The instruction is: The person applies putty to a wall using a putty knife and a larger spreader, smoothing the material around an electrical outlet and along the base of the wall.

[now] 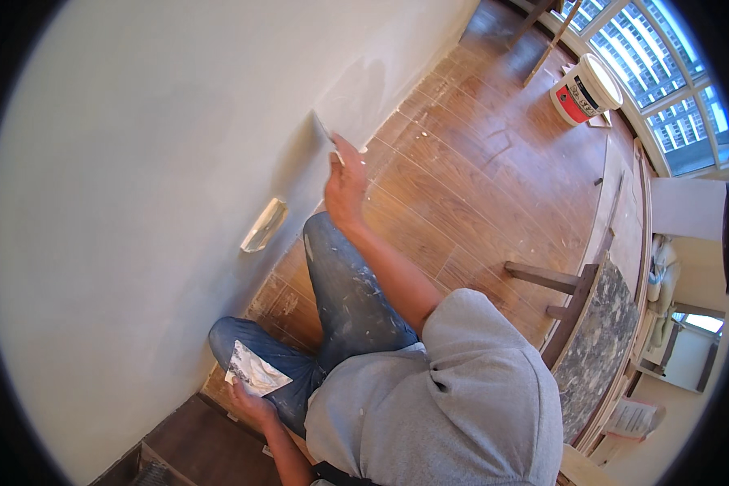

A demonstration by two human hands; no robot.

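Note:
My right hand (346, 185) is closed around the handle of a putty knife (322, 125), whose thin blade meets the pale wall (162, 146) low down, near the floor. A damp-looking darker patch spreads over the wall around the blade. Closer to me, a small rectangular recess (265, 225) with a yellowish cover sits in the wall. Down at the lower left, my left hand (253, 407) grips a flat plate (236, 356) loaded with white putty (259, 374), held above my bent knee. Its handle is hidden by my fingers.
A white bucket (577, 99) with a red and black label stands on the wood floor (462, 178) by the window. To my right is a wooden bench (579, 316) with a speckled top (601, 348). Dark brown panelling (202, 441) lies at the lower left.

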